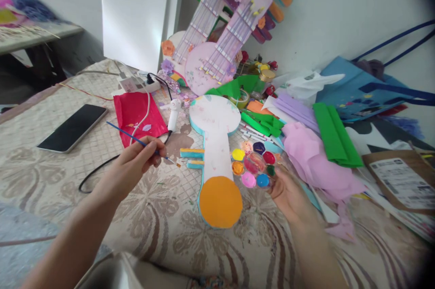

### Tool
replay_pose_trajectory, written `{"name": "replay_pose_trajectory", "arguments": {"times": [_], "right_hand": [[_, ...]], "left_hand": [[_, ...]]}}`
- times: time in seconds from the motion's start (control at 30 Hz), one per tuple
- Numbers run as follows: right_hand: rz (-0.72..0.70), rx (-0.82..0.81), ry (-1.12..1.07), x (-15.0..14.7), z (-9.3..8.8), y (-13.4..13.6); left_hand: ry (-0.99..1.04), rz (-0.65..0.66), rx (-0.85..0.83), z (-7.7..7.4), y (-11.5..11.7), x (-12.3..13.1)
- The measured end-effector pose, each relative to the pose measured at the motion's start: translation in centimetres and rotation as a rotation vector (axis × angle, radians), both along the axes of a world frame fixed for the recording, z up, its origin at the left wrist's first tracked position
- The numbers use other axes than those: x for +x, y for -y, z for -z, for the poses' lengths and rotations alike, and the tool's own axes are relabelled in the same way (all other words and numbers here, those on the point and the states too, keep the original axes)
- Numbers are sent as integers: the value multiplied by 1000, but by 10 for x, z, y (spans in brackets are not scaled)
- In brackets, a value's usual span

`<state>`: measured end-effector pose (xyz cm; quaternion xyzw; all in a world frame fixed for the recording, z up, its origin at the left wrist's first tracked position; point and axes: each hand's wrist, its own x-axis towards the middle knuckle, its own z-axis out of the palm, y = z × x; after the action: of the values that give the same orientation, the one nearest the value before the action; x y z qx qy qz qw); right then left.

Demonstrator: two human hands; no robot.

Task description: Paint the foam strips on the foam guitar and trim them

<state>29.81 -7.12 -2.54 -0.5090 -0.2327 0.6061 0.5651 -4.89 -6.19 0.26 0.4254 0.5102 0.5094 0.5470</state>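
Observation:
My left hand (136, 162) pinches a thin blue-handled paintbrush (126, 135), its tip hovering just left of a flat craft cutout (215, 144). The cutout is guitar-shaped, white with light-blue edges, and ends in an orange circle (220, 201) nearest me. My right hand (288, 191) holds a round clear paint palette (253, 164) from below; its wells hold yellow, orange, pink, blue, red, green and purple paint. The palette sits just right of the cutout's neck.
A black phone (73, 127) and red paper (137, 114) lie at left. A white glue gun (174, 114) with a black cord lies behind the brush. Green, purple and pink papers (319, 153) pile at right. Purple craft guitars (220, 40) lean on the wall.

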Motion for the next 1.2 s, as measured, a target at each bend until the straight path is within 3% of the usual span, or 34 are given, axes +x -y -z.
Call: {"name": "replay_pose_trajectory", "arguments": {"times": [0.23,0.47,0.6,0.9,1.2], "right_hand": [[-23,-19,1,-1,-1,1],[-32,-19,47,-1,2,1],[-31,-30,64,1,5,1],[-21,-41,58,-1,5,0],[-18,-49,55,0,6,0]], "left_hand": [[186,-65,-10,15,-2,11],[21,-70,47,32,0,15],[23,-78,110,42,4,19],[-32,-158,10,40,9,35],[-78,-140,-32,52,13,36]]}}
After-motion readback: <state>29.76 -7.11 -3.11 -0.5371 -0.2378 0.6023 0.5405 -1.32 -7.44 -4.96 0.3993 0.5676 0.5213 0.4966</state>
